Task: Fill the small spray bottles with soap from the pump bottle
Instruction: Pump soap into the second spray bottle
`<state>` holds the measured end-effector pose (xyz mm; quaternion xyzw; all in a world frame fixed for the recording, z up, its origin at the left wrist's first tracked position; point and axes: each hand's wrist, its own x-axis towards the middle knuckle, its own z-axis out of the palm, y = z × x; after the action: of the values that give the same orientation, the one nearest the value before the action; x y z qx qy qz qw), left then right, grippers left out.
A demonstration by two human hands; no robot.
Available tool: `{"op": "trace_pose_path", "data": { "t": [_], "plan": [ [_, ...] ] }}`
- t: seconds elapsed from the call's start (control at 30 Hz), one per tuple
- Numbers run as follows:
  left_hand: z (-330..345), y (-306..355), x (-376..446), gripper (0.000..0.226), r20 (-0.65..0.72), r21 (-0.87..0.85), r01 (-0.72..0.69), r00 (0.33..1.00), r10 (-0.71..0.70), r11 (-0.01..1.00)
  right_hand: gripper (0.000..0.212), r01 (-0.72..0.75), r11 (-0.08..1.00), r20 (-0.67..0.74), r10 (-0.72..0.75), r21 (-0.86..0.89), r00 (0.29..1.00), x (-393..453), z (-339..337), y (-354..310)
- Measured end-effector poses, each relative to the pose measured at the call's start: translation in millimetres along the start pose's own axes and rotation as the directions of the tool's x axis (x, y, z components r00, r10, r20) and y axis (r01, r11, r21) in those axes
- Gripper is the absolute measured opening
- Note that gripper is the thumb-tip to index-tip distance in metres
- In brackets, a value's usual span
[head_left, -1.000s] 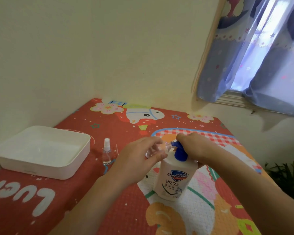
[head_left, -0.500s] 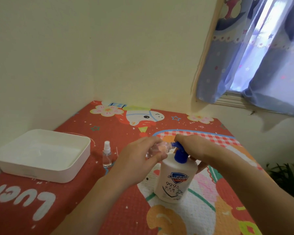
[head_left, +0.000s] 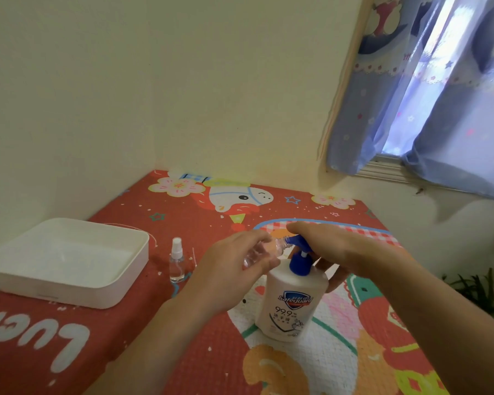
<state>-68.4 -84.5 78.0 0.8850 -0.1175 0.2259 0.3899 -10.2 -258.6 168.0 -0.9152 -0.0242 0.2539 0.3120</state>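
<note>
A white soap pump bottle (head_left: pixel 293 302) with a blue pump head (head_left: pixel 299 246) stands on the red cartoon mat. My left hand (head_left: pixel 228 275) holds a small clear uncapped spray bottle (head_left: pixel 264 252) tilted, its mouth against the blue nozzle. My right hand (head_left: pixel 331 249) lies flat over the pump head, fingers stretched out, with the pump risen. A second small spray bottle (head_left: pixel 176 263) with its white sprayer on stands upright to the left.
A white shallow tray (head_left: pixel 120 280) sits at the left on the mat (head_left: pixel 126 352). Walls close in behind and on the left. A blue curtain (head_left: pixel 411 95) hangs over a window at the right, and a plant (head_left: pixel 479 292) shows past the mat's right edge.
My right hand has lifted and flattened, and the pump head has risen from its pressed-down position. The view has tilted slightly. My left hand keeps the small bottle at the nozzle.
</note>
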Motion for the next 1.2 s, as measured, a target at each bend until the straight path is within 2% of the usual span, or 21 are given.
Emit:
{"op": "trace_pose_path", "data": {
  "t": [0.07, 0.13, 0.27, 0.33, 0.37, 0.43, 0.53, 0.73, 0.77, 0.87, 0.93, 1.03, 1.13, 1.2],
  "plan": [
    [-0.8, 1.5, 0.3, 0.034, -0.005, -0.004, -0.002, 1.000, 0.002, 1.000, 0.056, -0.017, 1.000, 0.048, 0.017, 0.006, 0.999, 0.4, -4.2, 0.0],
    [-0.9, 1.9, 0.6, 0.033, -0.006, -0.005, -0.003, 1.000, 0.003, 1.000, 0.055, -0.022, 1.000, 0.041, 0.023, -0.014, 0.999, 1.2, -4.0, -0.6],
    [1.5, -0.1, 1.8, 0.035, -0.005, 0.005, -0.002, 1.000, 0.002, 1.000, 0.036, 0.004, 0.999, -0.032, -0.006, -0.044, 0.999, 0.5, 1.7, -3.5],
    [3.1, -3.6, 1.3, 0.038, 0.002, 0.017, 0.004, 1.000, -0.004, 1.000, 0.016, 0.038, 0.993, -0.054, -0.044, -0.111, 0.998, 2.7, 7.2, -3.5],
    [3.6, -5.2, 1.1, 0.039, 0.006, 0.020, 0.009, 1.000, -0.009, 1.000, 0.014, 0.057, 0.987, -0.063, -0.067, -0.149, 0.996, 6.0, 9.2, -2.2],
    [4.1, -7.0, 0.3, 0.037, 0.011, 0.013, 0.016, 1.000, -0.016, 1.000, 0.023, 0.082, 0.974, -0.083, -0.102, -0.209, 0.991, 8.3, 14.1, -2.2],
    [3.9, -6.6, -0.2, 0.035, 0.010, 0.018, 0.013, 1.000, -0.013, 1.000, 0.023, 0.126, 0.950, -0.070, -0.152, -0.287, 0.986, 8.2, 15.5, -1.3],
    [2.6, -3.3, -1.1, 0.035, 0.015, -0.005, 0.031, 0.999, -0.031, 1.000, 0.018, 0.094, 0.975, -0.042, -0.105, -0.202, 0.994, -1.3, 12.4, -2.4],
    [1.7, -1.9, -0.5, 0.036, 0.014, -0.016, 0.033, 0.999, -0.033, 0.999, 0.022, 0.087, 0.985, -0.039, -0.094, -0.151, 0.995, -2.9, 8.7, -1.8],
    [-1.6, 2.0, 1.9, 0.037, -0.007, -0.025, 0.039, 0.999, -0.040, 0.999, 0.058, 0.011, 1.000, 0.017, -0.011, 0.013, 1.000, -2.9, -2.0, 0.0],
    [-3.0, 3.2, 3.2, 0.034, -0.020, -0.038, 0.057, 0.998, -0.058, 0.998, 0.061, 0.008, 1.000, 0.037, -0.009, 0.017, 0.999, -3.0, -4.6, 0.7],
    [-2.5, 4.0, 4.1, 0.028, -0.019, -0.036, 0.064, 0.998, -0.064, 0.997, 0.049, 0.026, 1.000, 0.000, -0.026, -0.008, 1.000, -2.3, -1.1, 0.5],
    [-1.6, 1.2, 2.9, 0.029, -0.020, -0.022, 0.058, 0.998, -0.058, 0.998, 0.017, 0.095, 0.981, -0.035, -0.102, -0.167, 0.994, 0.4, 7.7, -0.9],
    [-1.4, -1.4, 1.5, 0.029, -0.012, -0.011, 0.060, 0.998, -0.060, 0.998, 0.009, 0.122, 0.940, -0.051, -0.146, -0.320, 0.988, 6.6, 11.8, 1.7]
  ]
}}
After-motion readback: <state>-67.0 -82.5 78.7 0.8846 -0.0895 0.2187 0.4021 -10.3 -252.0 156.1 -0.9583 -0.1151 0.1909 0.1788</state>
